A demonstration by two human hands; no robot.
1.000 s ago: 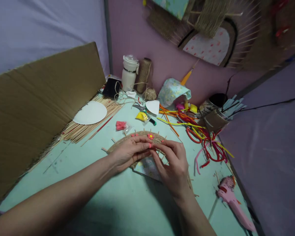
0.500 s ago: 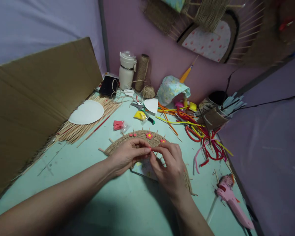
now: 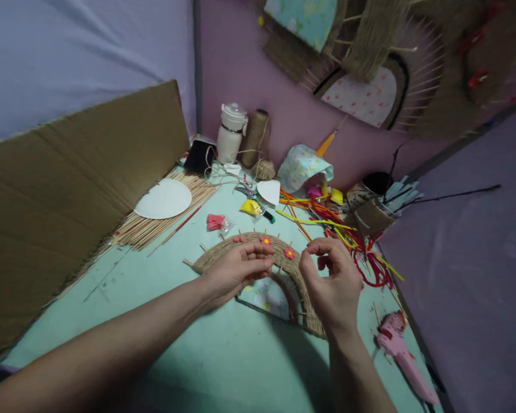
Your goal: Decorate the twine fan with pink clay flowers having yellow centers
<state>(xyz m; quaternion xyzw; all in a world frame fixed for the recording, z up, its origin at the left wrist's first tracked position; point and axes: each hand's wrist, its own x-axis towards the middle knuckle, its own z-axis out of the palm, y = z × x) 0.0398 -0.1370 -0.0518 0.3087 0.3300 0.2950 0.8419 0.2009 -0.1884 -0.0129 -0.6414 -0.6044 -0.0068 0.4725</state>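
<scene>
My left hand hovers over the left part of a woven twine arch, its fingers curled and its thumb close to the fingertips. Whatever lies between them is too small to make out. To the right, my right hand is raised above the arch's right side, thumb and forefinger pinched together; their contents do not show. Red clay flowers with yellow centres, one at the top and another farther right, sit on the twine. Small red clay pieces lie left of them. Patterned fabric fills the inner half-circle.
Packets of red clay and yellow clay lie behind the arch. Thin sticks and a white oval are beside cardboard. Coloured pipe cleaners and a pink glue gun are at right.
My hands, earlier meeting at the fingertips around a tiny red bit, are now apart. The right hand has moved right and up, showing more of the arch and fabric. The camera view has shifted.
</scene>
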